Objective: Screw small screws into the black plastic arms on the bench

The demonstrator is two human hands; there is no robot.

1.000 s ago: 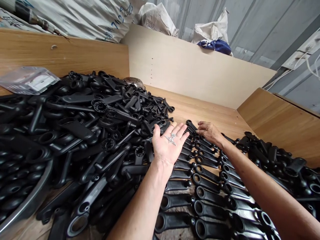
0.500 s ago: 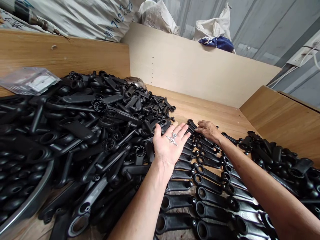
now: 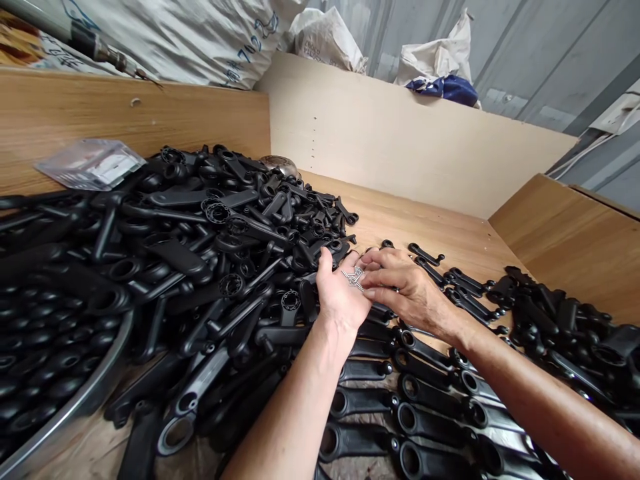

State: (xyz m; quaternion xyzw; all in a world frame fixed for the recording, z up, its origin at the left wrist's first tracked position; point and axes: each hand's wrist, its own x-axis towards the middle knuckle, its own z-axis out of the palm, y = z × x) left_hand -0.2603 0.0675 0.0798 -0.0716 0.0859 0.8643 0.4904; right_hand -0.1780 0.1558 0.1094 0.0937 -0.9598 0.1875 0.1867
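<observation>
My left hand is held palm up with its fingers stretched out, and a small heap of silver pins or screws lies on the palm. Over its fingers comes my right hand, fingers bent and drawn together, the tips at the edge of the silver pieces. Whatever those tips may pinch is too small to make out. Beneath both hands run rows of black crank-like handles, each with a ring at one end and a small metal-centred knob at the other. My hands cover part of these rows.
A large pile of loose black handles fills the left, beside a metal-rimmed basin of black knobs. Another pile lies right. A clear plastic bag, a power tool and wooden side boards edge the table.
My right hand has moved from the far handles in the rows back and left to the silver pieces on my left palm. The view has shifted slightly; my left hand stays palm up.
</observation>
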